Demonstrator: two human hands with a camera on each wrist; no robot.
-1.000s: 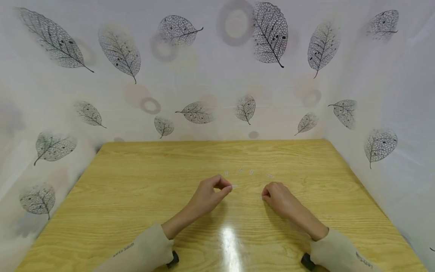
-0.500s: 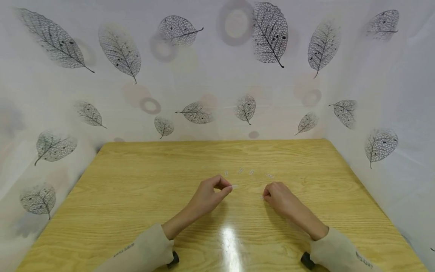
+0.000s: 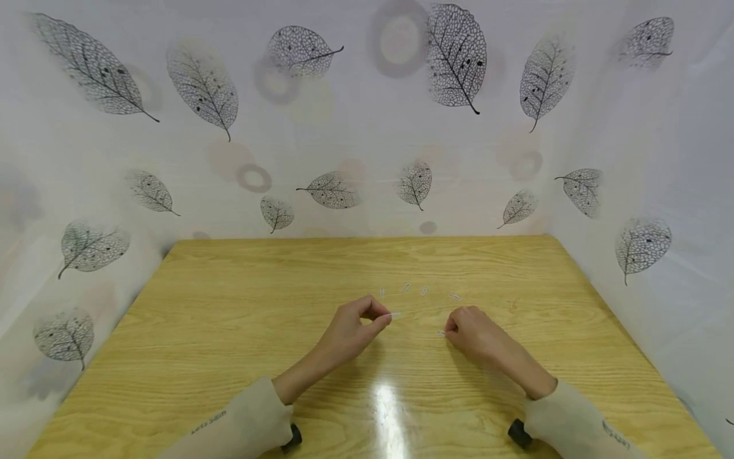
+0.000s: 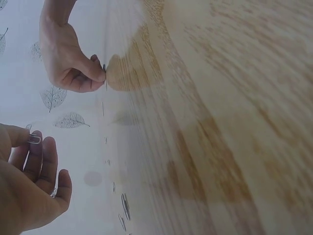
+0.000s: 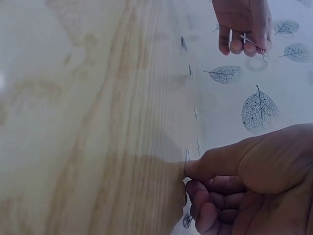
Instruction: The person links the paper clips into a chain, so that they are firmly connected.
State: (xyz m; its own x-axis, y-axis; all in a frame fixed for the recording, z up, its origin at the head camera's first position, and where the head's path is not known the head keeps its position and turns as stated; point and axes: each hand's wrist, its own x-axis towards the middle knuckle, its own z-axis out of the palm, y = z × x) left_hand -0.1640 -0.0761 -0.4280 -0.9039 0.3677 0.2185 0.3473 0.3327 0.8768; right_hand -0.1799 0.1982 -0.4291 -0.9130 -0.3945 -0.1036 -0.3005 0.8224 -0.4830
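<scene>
On the wooden table [image 3: 229,306], my left hand [image 3: 385,316] is raised slightly and pinches a small metal paper clip [image 3: 395,315] between thumb and forefinger. The left wrist view shows that clip [image 4: 34,139] against my fingers. My right hand [image 3: 448,329] rests on the table, its curled fingers pinching another paper clip [image 3: 440,333] down at the surface. The right wrist view shows this second clip [image 5: 186,169] at my thumb tip. Several loose paper clips [image 3: 406,287] lie in an arc just beyond both hands.
White sheets printed with leaves [image 3: 453,57] wall the table at the back and on both sides. The wood shows a bright glare patch [image 3: 387,408] between my forearms. Beige sleeves [image 3: 241,427] cover both arms.
My right forearm has edged slightly to the right. Both hands keep their pinches in the same places.
</scene>
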